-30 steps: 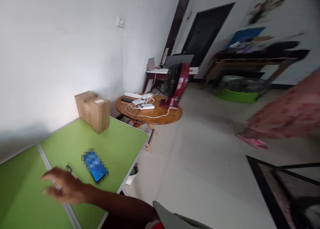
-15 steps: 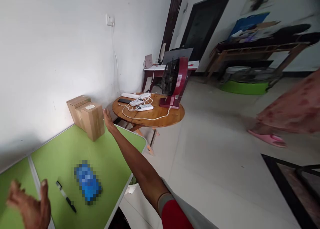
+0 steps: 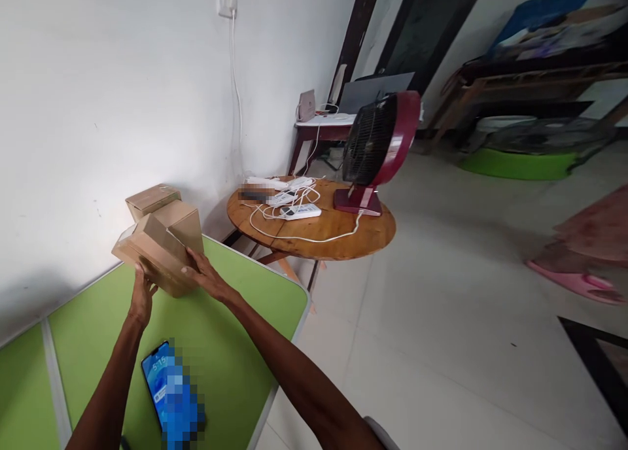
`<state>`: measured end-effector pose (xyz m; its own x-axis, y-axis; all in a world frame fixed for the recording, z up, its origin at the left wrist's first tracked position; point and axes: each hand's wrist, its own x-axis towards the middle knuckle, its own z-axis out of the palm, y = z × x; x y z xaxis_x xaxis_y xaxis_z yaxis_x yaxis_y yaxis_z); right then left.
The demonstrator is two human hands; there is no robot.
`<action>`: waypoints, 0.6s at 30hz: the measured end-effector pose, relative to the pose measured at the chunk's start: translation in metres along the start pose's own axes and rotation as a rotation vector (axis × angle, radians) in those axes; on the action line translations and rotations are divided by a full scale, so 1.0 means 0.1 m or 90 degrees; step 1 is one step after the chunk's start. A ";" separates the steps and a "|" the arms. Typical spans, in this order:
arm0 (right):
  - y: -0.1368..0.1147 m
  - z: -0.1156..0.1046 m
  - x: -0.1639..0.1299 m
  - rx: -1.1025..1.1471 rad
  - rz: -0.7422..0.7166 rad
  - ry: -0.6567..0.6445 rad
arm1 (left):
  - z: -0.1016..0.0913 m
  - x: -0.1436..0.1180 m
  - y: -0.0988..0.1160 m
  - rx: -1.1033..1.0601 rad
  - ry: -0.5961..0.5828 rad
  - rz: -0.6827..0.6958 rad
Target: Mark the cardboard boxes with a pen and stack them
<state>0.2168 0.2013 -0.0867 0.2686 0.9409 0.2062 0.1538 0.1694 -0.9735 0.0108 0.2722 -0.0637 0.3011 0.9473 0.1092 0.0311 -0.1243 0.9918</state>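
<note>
A tilted brown cardboard box point(image 3: 153, 250) is between my two hands, in front of the other boxes. My left hand point(image 3: 142, 298) is closed on its near lower edge, thumb up against the side. My right hand point(image 3: 207, 276) grips its right end, fingers along the edge. Behind it stand another cardboard box point(image 3: 185, 220) and a further carton point(image 3: 153, 198) near the wall. A lit phone point(image 3: 157, 375), partly pixelated, lies on the green table point(image 3: 235, 306) below my hands. Only the dark tip of a pen point(image 3: 125, 443) shows beside my left forearm.
A round wooden table point(image 3: 314, 246) bears a dark red fan point(image 3: 380, 146), white power strips point(image 3: 300, 211) and tangled cords. The white wall point(image 3: 98, 110) borders the green table. At the right is a person's foot in a pink slipper point(image 3: 574, 283).
My left hand has come up from the lower left to the boxes. Both hands now hold one box, which is tilted away from the others. The view has shifted slightly.
</note>
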 end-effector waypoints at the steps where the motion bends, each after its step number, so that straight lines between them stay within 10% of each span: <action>1: 0.00 0.03 -0.03 -0.028 -0.005 -0.010 | 0.01 -0.04 0.02 0.002 0.003 -0.002; 11: -0.61 0.00 -0.48 0.127 -0.048 -0.112 | -0.60 -0.99 0.50 0.092 0.065 0.092; 18: -0.88 0.16 -0.76 0.296 0.129 -0.327 | -1.12 -1.51 0.72 0.553 0.252 0.427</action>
<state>0.1674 0.1194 -0.0188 -0.2500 0.9667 0.0553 -0.3026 -0.0238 -0.9528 -0.1391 0.1527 -0.0011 0.1909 0.6216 0.7597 0.6663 -0.6504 0.3647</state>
